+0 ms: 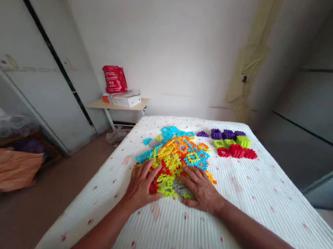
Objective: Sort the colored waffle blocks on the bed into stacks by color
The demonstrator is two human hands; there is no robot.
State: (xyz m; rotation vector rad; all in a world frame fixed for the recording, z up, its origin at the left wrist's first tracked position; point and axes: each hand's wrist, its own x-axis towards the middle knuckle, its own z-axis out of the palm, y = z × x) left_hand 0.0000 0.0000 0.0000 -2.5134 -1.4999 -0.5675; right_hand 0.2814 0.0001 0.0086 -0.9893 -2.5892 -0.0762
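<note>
Clock centered on the pile. Your left hand [142,182] sits at 7 o'clock, fingers spread on the near edge; your right hand [203,189] at 5, thumb apart from fingers, laid over pieces. Hands well apart. Mixed pile of interlocking plastic tiles [174,159] runs between and beyond them, on a white ribbed cover [234,218] with red dots. At 2: red tile stacks [237,151], lime tile stacks [243,141], purple tile stacks [216,134]. At 10, small table [97,104] holding white box [129,101], red bag [114,79]. White wall [174,54] at 12.
</note>
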